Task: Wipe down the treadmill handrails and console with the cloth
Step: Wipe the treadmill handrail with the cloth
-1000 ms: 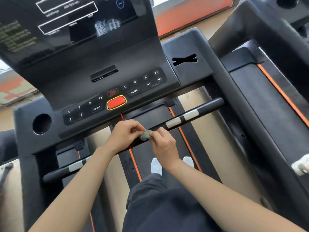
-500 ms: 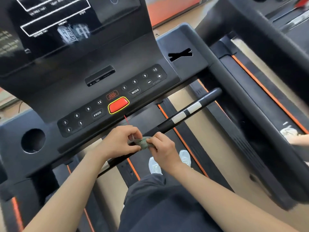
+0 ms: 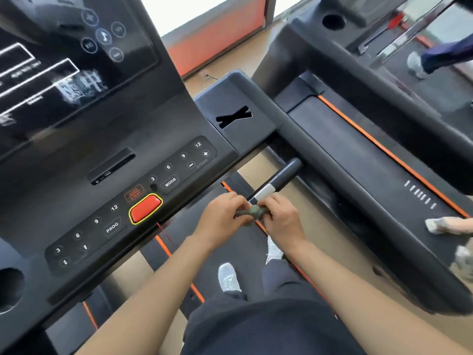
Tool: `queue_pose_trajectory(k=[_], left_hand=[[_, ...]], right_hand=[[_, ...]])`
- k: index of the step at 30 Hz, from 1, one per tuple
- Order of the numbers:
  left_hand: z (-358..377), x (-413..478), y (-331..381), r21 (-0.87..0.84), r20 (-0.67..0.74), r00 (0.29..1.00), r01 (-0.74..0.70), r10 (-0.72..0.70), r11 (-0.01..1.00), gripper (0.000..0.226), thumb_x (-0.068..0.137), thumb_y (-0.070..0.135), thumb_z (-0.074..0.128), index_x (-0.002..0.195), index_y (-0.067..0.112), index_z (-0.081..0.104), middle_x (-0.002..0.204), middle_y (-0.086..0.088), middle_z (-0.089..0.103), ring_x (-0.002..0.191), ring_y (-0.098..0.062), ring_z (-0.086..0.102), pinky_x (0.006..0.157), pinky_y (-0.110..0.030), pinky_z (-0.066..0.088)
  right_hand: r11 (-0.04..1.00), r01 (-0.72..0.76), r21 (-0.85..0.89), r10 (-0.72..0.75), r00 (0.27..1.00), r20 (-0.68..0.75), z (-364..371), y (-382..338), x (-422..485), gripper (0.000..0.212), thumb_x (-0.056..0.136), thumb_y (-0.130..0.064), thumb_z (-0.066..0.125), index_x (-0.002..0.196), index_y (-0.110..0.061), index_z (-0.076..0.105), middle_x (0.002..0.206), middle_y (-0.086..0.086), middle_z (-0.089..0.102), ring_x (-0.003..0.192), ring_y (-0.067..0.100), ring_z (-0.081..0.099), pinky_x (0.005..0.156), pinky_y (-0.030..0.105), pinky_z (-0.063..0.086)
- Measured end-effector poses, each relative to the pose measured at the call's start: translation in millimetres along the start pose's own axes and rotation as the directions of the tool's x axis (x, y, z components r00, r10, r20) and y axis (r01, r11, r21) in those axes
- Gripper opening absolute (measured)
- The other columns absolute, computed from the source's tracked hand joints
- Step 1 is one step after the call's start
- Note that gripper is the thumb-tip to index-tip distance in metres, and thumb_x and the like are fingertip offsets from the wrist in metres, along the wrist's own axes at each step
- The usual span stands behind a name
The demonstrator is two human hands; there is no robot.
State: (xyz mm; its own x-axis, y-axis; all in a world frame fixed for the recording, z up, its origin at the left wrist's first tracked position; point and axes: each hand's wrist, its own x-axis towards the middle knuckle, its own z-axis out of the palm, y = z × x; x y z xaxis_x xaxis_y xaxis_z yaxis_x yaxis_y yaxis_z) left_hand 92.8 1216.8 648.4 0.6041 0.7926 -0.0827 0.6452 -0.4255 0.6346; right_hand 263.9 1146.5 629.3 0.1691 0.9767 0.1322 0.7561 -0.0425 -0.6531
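A small grey-green cloth [image 3: 252, 212] is bunched up between both hands, just in front of the black crossbar handrail [image 3: 282, 177] with its silver sensor band. My left hand [image 3: 221, 217] pinches the cloth's left end and my right hand [image 3: 281, 219] grips its right end. Both hands hover over the bar, hiding its middle part. The black console [image 3: 107, 160] with its number buttons and red stop button [image 3: 146, 208] lies up and left of my hands. The thick right side handrail [image 3: 340, 180] runs diagonally to the right.
The dark touchscreen [image 3: 64, 60] rises at the top left. A cup hole [image 3: 9, 288] sits at the console's left end. My feet stand on the belt [image 3: 230, 252] below. A neighbouring treadmill [image 3: 384, 155] lies to the right, with other people's feet on it.
My hands, still holding the cloth between them, have shifted right along the crossbar toward the silver band. The view has swung right, bringing the neighbouring treadmill into sight.
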Motion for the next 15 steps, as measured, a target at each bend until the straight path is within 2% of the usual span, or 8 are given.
queue_pose_trajectory(k=[4, 6, 8, 11, 13, 15], left_hand=[[13.1, 42.8, 23.9, 0.023, -0.079, 0.997, 0.003, -0.002, 1.0, 0.02, 0.078, 0.023, 0.083, 0.088, 0.018, 0.065, 0.085, 0.005, 0.062, 0.081, -0.017, 0.055, 0.069, -0.023, 0.034], [17.4, 64.1, 35.8, 0.009, -0.101, 0.995, 0.023, -0.022, 1.0, 0.017, 0.08, 0.021, 0.08, 0.088, 0.017, 0.065, 0.086, 0.005, 0.065, 0.083, -0.02, 0.058, 0.073, -0.031, 0.044], [17.8, 85.7, 46.9, -0.018, -0.116, 0.992, 0.041, -0.043, 0.999, 0.015, 0.081, 0.018, 0.078, 0.089, 0.018, 0.065, 0.084, 0.006, 0.067, 0.081, -0.021, 0.061, 0.073, -0.039, 0.051], [10.4, 119.0, 62.2, -0.028, -0.202, 0.979, 0.011, -0.017, 1.0, 0.016, 0.081, 0.014, 0.076, 0.09, 0.02, 0.064, 0.086, 0.011, 0.064, 0.081, -0.018, 0.061, 0.072, -0.036, 0.05], [3.9, 142.2, 71.4, -0.016, -0.28, 0.959, -0.036, 0.03, 0.999, 0.017, 0.082, 0.011, 0.074, 0.093, 0.019, 0.065, 0.091, 0.007, 0.064, 0.081, -0.019, 0.06, 0.071, -0.034, 0.048], [-2.0, 164.1, 76.4, 0.025, -0.329, 0.94, -0.089, 0.092, 0.996, 0.018, 0.084, 0.007, 0.071, 0.097, 0.018, 0.065, 0.093, 0.002, 0.061, 0.08, -0.02, 0.058, 0.067, -0.033, 0.046]], right_hand=[[0.999, -0.006, -0.034, 0.005, 0.999, -0.038, -30.6, 26.1, 31.7, 0.025, 0.075, -0.016, 0.05, 0.087, -0.009, 0.07, 0.082, 0.004, 0.061, 0.074, 0.028, 0.059, 0.062, 0.042, 0.051], [0.998, -0.022, -0.065, 0.018, 0.998, -0.059, -42.4, 37.4, 46.2, 0.017, 0.076, -0.006, 0.058, 0.088, -0.008, 0.069, 0.084, 0.005, 0.061, 0.076, 0.029, 0.059, 0.063, 0.043, 0.052], [0.998, -0.021, -0.063, 0.015, 0.995, -0.095, -55.0, 46.9, 64.8, 0.02, 0.073, 0.001, 0.059, 0.089, -0.008, 0.068, 0.087, 0.004, 0.061, 0.079, 0.028, 0.058, 0.066, 0.043, 0.051], [0.997, 0.042, -0.069, -0.055, 0.98, -0.191, -77.4, 52.1, 95.0, 0.023, 0.074, 0.002, 0.052, 0.09, -0.006, 0.067, 0.089, 0.005, 0.059, 0.084, 0.029, 0.055, 0.074, 0.037, 0.047], [0.995, 0.075, -0.064, -0.091, 0.954, -0.286, -91.0, 53.8, 115.8, 0.022, 0.074, 0.007, 0.054, 0.089, -0.005, 0.065, 0.089, 0.007, 0.058, 0.085, 0.029, 0.051, 0.078, 0.034, 0.044], [0.993, 0.094, -0.072, -0.111, 0.949, -0.294, -96.6, 59.2, 132.4, 0.026, 0.076, 0.009, 0.057, 0.095, -0.006, 0.066, 0.093, 0.008, 0.059, 0.091, 0.027, 0.05, 0.085, 0.028, 0.043]])
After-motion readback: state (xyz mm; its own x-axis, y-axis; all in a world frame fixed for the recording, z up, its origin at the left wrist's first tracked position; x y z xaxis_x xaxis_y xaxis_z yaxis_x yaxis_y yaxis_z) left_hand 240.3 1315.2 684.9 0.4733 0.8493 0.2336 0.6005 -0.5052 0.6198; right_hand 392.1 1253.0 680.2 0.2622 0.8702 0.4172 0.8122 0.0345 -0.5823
